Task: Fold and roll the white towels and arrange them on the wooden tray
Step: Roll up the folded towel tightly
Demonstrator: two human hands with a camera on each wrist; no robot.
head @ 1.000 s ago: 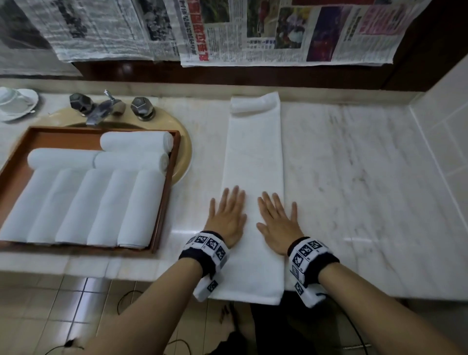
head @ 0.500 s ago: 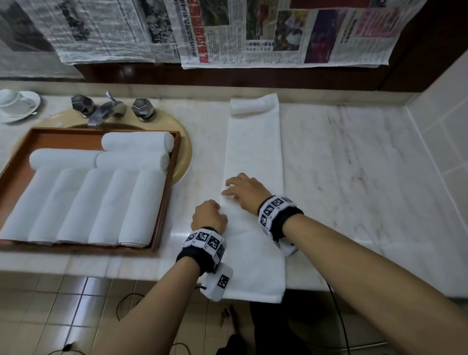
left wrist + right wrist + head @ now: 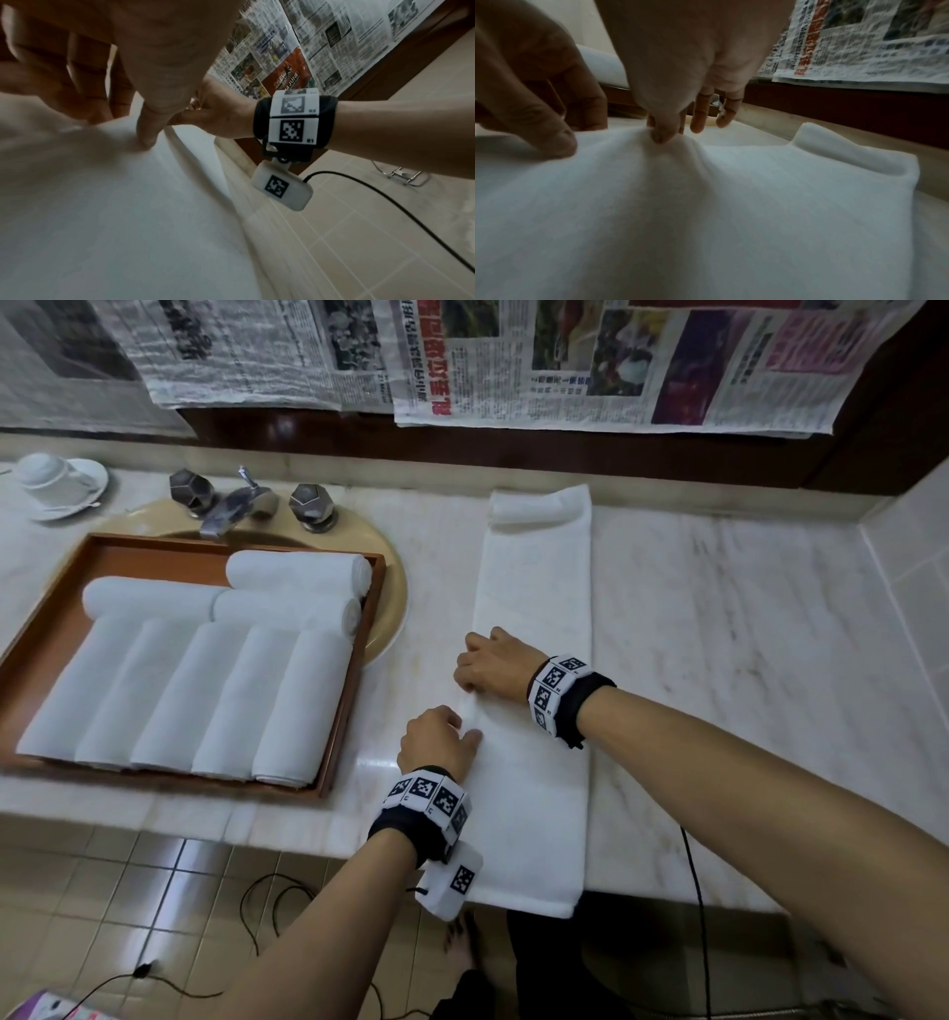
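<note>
On the marble counter beside the wooden tray [image 3: 354,670], a long folded white towel [image 3: 534,588] lies flat.
Soft, limp, light cloth: left hand [image 3: 436,737] and right hand [image 3: 493,665] pinch its left edge; best gripped there, spaced apart.

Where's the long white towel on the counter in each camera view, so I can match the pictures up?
Head: long white towel runs up the centre, both hands at its left edge.
Left wrist: fills the lower left.
Right wrist: fills the lower frame.
Shared landmark: newspaper on the wall, upper right in both wrist views.
</note>
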